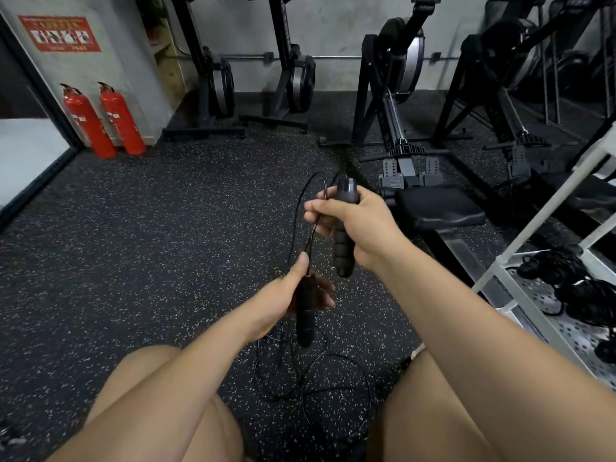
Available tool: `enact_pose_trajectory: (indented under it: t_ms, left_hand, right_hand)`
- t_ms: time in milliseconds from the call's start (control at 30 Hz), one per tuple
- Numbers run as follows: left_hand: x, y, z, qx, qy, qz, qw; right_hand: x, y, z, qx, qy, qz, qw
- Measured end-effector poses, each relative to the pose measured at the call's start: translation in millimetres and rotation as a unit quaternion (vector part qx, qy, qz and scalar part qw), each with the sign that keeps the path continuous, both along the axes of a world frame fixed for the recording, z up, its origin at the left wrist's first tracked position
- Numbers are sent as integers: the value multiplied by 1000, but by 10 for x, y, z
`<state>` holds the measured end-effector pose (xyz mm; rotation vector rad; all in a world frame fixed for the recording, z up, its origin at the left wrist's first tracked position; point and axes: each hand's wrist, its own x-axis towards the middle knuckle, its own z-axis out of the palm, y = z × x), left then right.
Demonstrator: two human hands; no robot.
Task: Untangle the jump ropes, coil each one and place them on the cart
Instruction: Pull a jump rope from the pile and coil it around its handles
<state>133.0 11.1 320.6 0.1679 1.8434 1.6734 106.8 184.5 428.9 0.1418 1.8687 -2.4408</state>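
My right hand (356,225) grips a black foam jump rope handle (344,251) held upright, and its thumb and forefinger pinch the thin black cord (315,225) beside it. Lower down, my left hand (286,301) grips a second black handle (305,323), thumb pointing up along the cord. The cord runs between both hands. Loose loops of black rope (320,381) lie on the speckled floor between my knees. The white cart (520,295) stands at the right, with a pile of black ropes (580,288) on its perforated shelf.
Rowing machines (400,95) line the back wall, one with its black seat (436,208) just right of my hands. Two red fire extinguishers (103,121) stand at the left wall. My bare knees fill the bottom of the view.
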Motion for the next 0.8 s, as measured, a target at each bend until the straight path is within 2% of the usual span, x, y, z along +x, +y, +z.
enact_pose_trajectory:
  t_ms: [267, 467, 633, 733, 800]
  left_hand:
    - [105, 72, -2, -46, 54, 8, 997]
    - [84, 38, 31, -1, 69, 63, 996]
    - [28, -6, 9, 37, 46, 121, 991]
    - [33, 25, 14, 51, 1, 157, 986]
    - [45, 50, 28, 64, -29, 179, 981]
  right_hand:
    - [-150, 195, -116, 7, -11, -48, 999]
    - [37, 227, -521, 80, -62, -50, 994]
    - [316, 155, -746, 118, -80, -59, 988]
    - [462, 63, -892, 190, -81, -56, 977]
    - [519, 19, -948, 175, -99, -59, 978]
